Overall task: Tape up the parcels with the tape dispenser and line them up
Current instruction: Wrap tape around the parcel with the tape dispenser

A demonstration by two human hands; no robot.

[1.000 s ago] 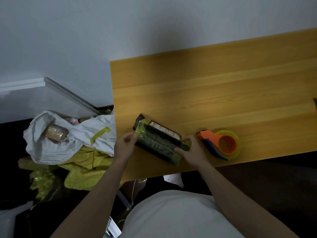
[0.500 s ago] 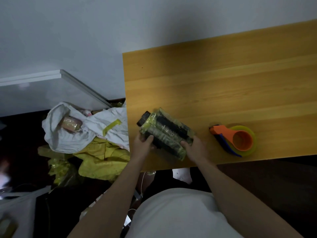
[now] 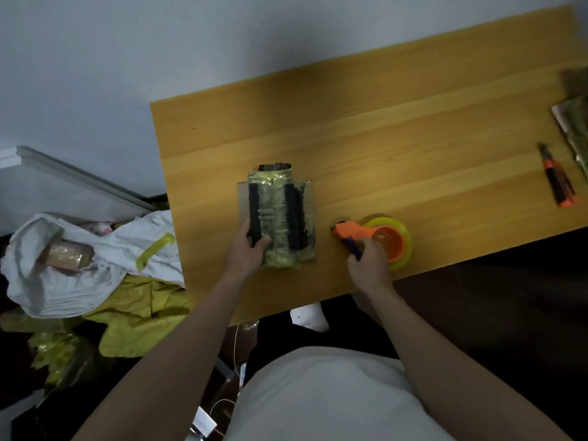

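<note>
A dark parcel (image 3: 279,218) wrapped in yellow-green tape lies lengthwise on the wooden table (image 3: 381,128), near its front left. My left hand (image 3: 246,253) holds the parcel's near left corner, thumb on top. To the right sits the orange tape dispenser (image 3: 375,238) with a yellow-green tape roll. My right hand (image 3: 369,265) grips the dispenser's blue handle at its near side. Another taped parcel (image 3: 576,128) shows partly at the table's right edge.
An orange and black utility knife (image 3: 558,179) lies at the right of the table. On the floor to the left is a heap of white bags (image 3: 63,268) and crumpled yellow plastic (image 3: 136,316), with a taped brown parcel (image 3: 65,256) in it.
The parcel has been turned from a slant to point straight away from me and set flat. My right hand left the parcel and took hold of the tape dispenser's handle.
</note>
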